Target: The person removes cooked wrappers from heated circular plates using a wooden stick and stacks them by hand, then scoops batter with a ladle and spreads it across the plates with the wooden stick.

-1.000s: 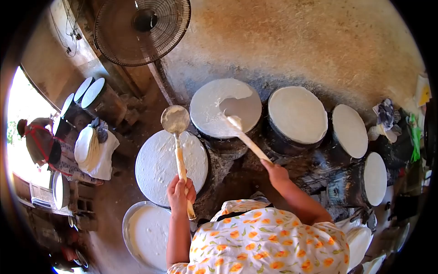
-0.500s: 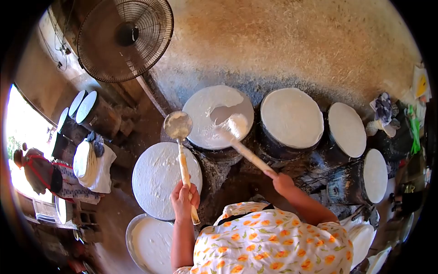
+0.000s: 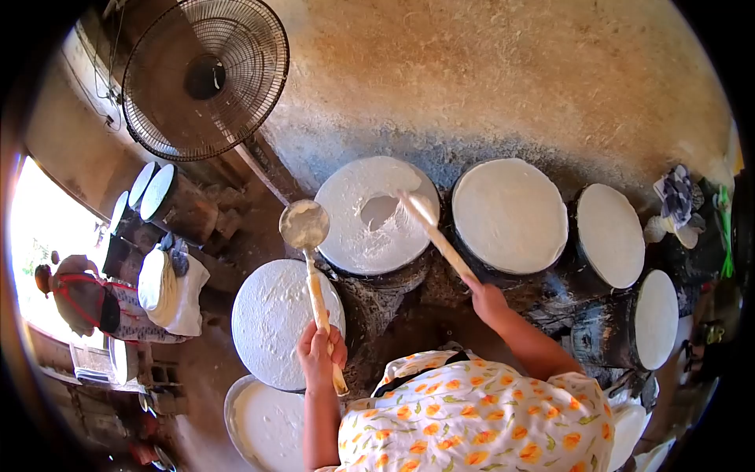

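Observation:
My left hand (image 3: 320,352) is closed around the wooden handle of a ladle (image 3: 304,225), whose round metal bowl is smeared with white batter. The ladle is held over the edges of two drum tops. In my right hand (image 3: 489,303) is a wooden-handled spreading tool (image 3: 440,245), its head at the right part of the back drum top (image 3: 346,208) and hard to tell from the batter. White batter covers that round top except for a greyish bare patch (image 3: 379,212) near its middle. Closer to me, another round top (image 3: 271,322) has a lumpy white coat.
More white-topped drums (image 3: 510,216) stand to the right along the wall. A basin of white batter (image 3: 267,425) sits at front left. A big fan (image 3: 206,79) stands at back left. Another person (image 3: 79,299) is at far left near a stack of white rounds (image 3: 161,287).
The tool in my right hand has moved across the back drum's batter, and the bare patch there has become smaller. My left hand still holds the ladle up. The view has shifted slightly.

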Demonstrator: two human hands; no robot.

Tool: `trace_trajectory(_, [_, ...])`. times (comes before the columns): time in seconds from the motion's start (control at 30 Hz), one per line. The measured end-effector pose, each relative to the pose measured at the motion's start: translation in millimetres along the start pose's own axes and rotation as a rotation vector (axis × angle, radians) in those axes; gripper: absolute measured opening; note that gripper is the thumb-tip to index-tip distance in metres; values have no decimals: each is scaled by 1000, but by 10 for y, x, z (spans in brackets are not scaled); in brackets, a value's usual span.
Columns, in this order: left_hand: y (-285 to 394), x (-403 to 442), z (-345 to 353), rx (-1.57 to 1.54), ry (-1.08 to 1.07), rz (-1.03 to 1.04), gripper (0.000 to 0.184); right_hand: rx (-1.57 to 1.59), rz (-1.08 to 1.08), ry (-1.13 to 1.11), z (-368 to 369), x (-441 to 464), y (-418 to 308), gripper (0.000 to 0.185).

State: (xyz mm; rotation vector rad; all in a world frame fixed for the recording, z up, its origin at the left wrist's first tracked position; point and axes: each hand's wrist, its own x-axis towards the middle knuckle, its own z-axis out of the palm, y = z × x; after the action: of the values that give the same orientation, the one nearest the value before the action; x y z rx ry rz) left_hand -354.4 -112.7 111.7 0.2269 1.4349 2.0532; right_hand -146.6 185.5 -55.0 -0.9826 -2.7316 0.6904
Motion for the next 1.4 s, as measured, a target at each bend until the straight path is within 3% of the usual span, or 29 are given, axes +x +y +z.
trace_trajectory(0.13, [-27, 1, 122, -5, 22, 3, 27, 279, -108, 247, 316, 1191, -53, 43])
trace_trajectory(0.2, [32, -5, 200, -29, 50, -31, 29, 266, 170, -76, -153, 1387, -533, 48])
trace_trajectory(0.23, [88, -9, 179, -21, 52, -24, 29, 275, 165, -74, -122, 1381, -533, 48])
trace_trajectory(0.3, [187, -36, 68, -288, -84, -101, 34, 468, -81, 110, -55, 1251, -401, 49])
trace_trajectory(0.37, [200, -77, -78, -600, -122, -61, 38, 450, -9, 90, -47, 1147, -228, 50])
trace_trajectory(0.43, [282, -84, -32, -350, -44, 39, 35, 307, 92, 168, -47, 1024, -172, 59])
trace_trajectory(0.5, [281, -28, 9, -244, 4, 0, 35, 415, 67, 47, 82, 995, -319, 59])
trace_trajectory(0.57, [228, 17, 59, -139, 43, -36, 35, 456, -120, 30, 225, 1010, -442, 59])
trace_trajectory(0.63, [155, 56, 118, -75, 65, -69, 32, 419, -104, -42, -32, 971, -564, 57])
trace_trajectory(0.7, [155, 43, 100, -75, 48, -61, 31, 397, 42, 6, -129, 917, -386, 59])
trace_trajectory(0.73, [161, 22, 98, -63, 52, -50, 30, 359, -46, 173, -73, 880, -204, 61])
trace_trajectory(0.77, [154, 2, 92, -54, 58, -42, 30, 339, 28, 107, 15, 869, -36, 62])
trace_trajectory(0.9, [36, 78, -4, -75, -29, -110, 29, 462, -192, 109, 318, 751, -404, 68])
trace_trajectory(0.97, [29, 105, 89, -42, -12, -106, 29, 486, -145, -86, 294, 745, -632, 68])
trace_trajectory(1.03, [38, 110, 109, -54, -35, -113, 30, 473, -184, -95, 161, 761, -638, 67])
trace_trajectory(1.13, [96, 46, 20, -23, -9, -106, 31, 416, -2, 79, -114, 724, -410, 65])
trace_trajectory(1.17, [97, 29, -3, 9, 2, -93, 31, 376, 103, 2, -104, 722, -331, 65])
trace_trajectory(1.23, [40, 43, -43, 10, 7, -83, 27, 504, -107, 90, 94, 638, -526, 63])
trace_trajectory(1.27, [1, 79, -46, 13, 1, -98, 23, 427, 35, -127, 119, 614, -693, 64])
trace_trajectory(1.3, [-18, 109, -31, 15, -6, -110, 20, 577, -212, 54, 330, 623, -772, 65])
trace_trajectory(1.4, [-8, 132, 110, 41, 21, -119, 16, 429, -186, -154, 276, 749, -906, 59])
